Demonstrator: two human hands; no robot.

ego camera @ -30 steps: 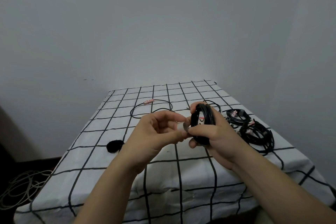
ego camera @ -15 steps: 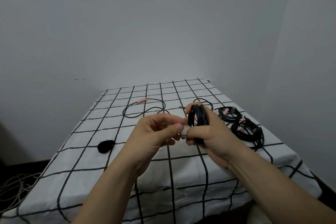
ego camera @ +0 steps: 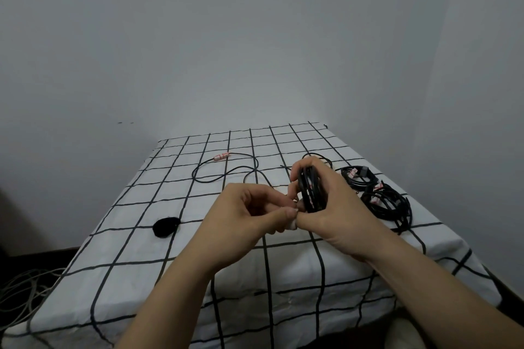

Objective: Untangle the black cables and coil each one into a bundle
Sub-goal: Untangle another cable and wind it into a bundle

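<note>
Grid-patterned tablecloth, small black lump on it, pale cords on the floor, left.

We can read no word, brand or number anywhere. The only markings are small white tags with red print, all too small and blurred for us to make out. One tag sits at the end of the loose black cable lying on the checked cloth. We see another on the far coiled bundle, and two more on the near coiled bundle beside it. A trace of red and white shows inside the coil gripped by the right hand. The white tab pinched by the left hand shows us no legible print.
</note>
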